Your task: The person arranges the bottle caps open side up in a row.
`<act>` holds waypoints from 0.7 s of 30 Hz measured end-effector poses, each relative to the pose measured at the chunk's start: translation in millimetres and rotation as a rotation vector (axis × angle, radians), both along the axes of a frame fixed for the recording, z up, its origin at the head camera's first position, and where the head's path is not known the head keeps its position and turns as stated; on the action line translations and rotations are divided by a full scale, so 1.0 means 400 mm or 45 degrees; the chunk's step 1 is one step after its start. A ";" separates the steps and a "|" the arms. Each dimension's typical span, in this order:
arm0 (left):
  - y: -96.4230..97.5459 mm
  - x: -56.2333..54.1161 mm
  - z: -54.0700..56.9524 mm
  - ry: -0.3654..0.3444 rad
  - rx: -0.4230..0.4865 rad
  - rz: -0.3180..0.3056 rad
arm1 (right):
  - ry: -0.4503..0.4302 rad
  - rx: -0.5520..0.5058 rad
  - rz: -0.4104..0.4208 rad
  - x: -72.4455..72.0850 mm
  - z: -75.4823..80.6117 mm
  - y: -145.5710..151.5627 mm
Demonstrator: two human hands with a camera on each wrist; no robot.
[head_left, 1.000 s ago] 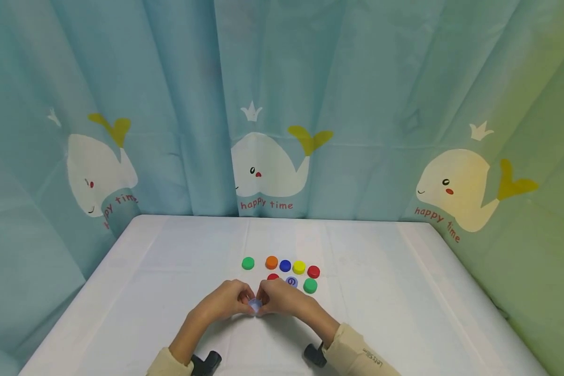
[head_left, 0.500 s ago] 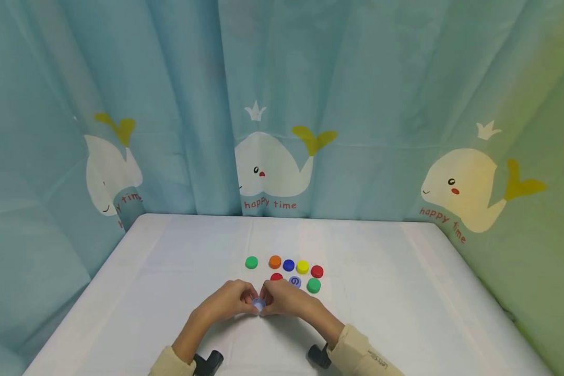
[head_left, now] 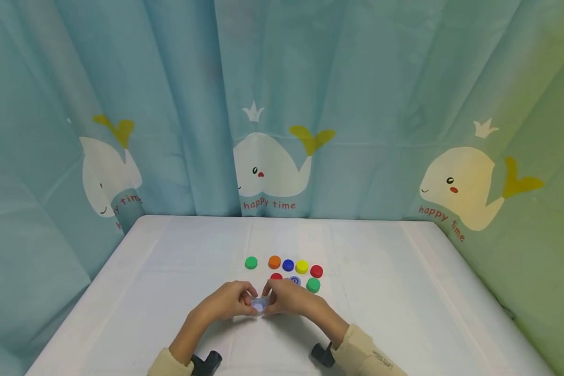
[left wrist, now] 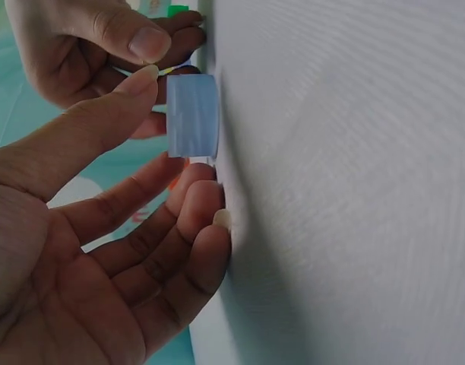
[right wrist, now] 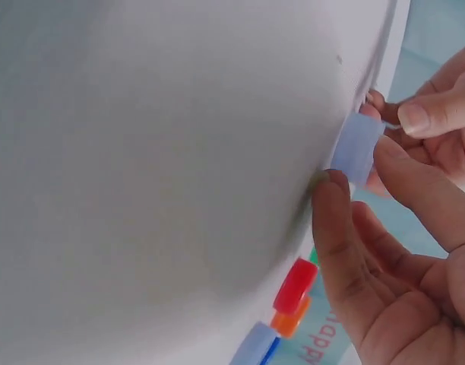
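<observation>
A translucent pale-blue bottle cap [head_left: 259, 305] sits on the white table between the two hands. My left hand [head_left: 229, 301] lies on its left side, thumb and fingers spread loosely around it. From the right, my right hand [head_left: 289, 298] is placed likewise, its thumb and index finger parted. In the left wrist view, the cap [left wrist: 193, 115] stands against the tabletop near the left thumb and index tips; neither plainly pinches it. The right wrist view has the right thumb close by the cap [right wrist: 357, 148]; whether it touches, I cannot tell.
Behind the hands are bottle caps: a green cap [head_left: 251, 262], orange cap [head_left: 274, 262], blue cap [head_left: 288, 265], yellow cap [head_left: 302, 267], red cap [head_left: 316, 271], another green cap [head_left: 313, 285], a partly hidden red cap [head_left: 276, 276] and a marked pale-blue cap [head_left: 295, 281]. A whale-print curtain [head_left: 376, 104] surrounds the table.
The fingers of both hands have loosened and parted from around the pale-blue cap, which shows more now. The other caps keep their places; the head view has shifted slightly.
</observation>
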State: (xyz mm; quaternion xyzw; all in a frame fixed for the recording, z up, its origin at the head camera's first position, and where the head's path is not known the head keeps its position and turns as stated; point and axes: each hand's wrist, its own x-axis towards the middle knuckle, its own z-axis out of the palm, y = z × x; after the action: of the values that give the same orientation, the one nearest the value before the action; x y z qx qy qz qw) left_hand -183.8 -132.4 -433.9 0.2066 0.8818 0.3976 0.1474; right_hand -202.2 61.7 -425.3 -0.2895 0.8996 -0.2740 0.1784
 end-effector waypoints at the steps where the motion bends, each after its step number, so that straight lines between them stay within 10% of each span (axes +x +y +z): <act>1: -0.002 -0.001 0.000 0.004 0.000 -0.003 | 0.011 0.002 0.001 -0.001 0.001 0.004; 21: -0.027 -0.034 0.014 0.268 -0.012 0.264 | 0.258 -0.178 -0.059 -0.078 0.022 0.022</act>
State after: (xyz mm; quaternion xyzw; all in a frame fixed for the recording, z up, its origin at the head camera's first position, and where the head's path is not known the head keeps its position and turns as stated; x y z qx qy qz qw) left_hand -197.5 -143.0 -428.4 0.1543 0.9108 0.3828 0.0131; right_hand -233.3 70.6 -416.6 -0.3065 0.8981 -0.3096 0.0594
